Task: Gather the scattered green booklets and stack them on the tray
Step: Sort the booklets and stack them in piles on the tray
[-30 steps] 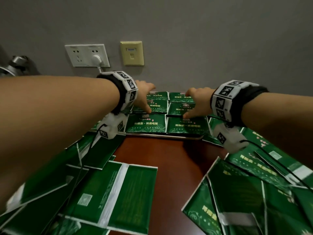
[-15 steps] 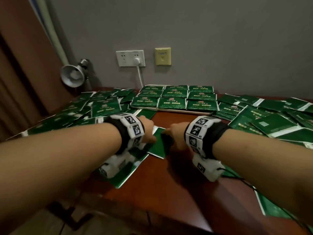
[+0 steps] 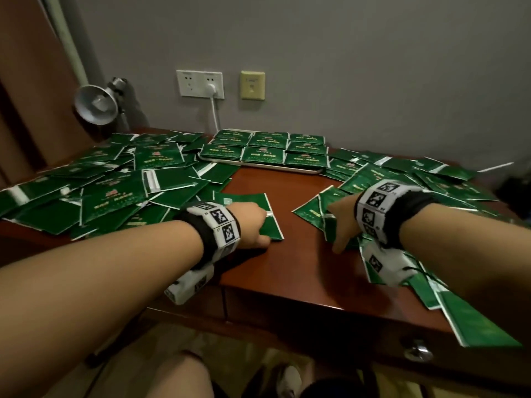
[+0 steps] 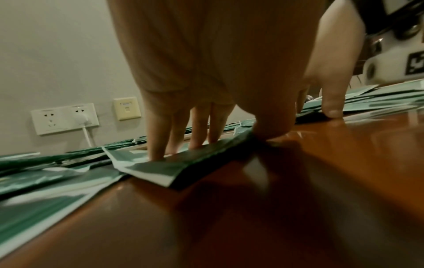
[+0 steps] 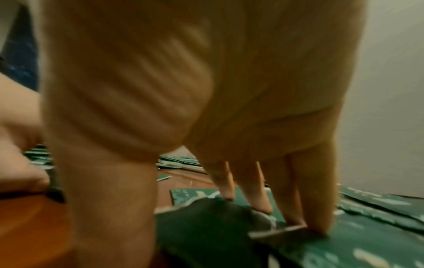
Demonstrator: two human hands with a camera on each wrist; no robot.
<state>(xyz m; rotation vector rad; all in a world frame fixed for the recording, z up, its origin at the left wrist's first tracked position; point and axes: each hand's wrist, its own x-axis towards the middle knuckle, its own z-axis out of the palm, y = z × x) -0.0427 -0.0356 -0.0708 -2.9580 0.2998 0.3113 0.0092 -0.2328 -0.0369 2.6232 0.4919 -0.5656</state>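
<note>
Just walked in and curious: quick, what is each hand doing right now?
Left hand: pinching a green booklet on the table, fingers on top, thumb at its edge.
Right hand: fingers pressing on booklets; whether it grips one cannot be told.

tray [image 3: 260, 165] set at table [image 3: 287, 271] rear, by wall | booklets [image 3: 264, 153] laid in rows on tray | loose booklets [image 3: 94, 191] spread left and right of it | lamp [image 3: 96, 103] placed rear left

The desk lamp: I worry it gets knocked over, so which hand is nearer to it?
Left. The left hand rests on a booklet on the lamp's side; the right hand is across the table.
</note>
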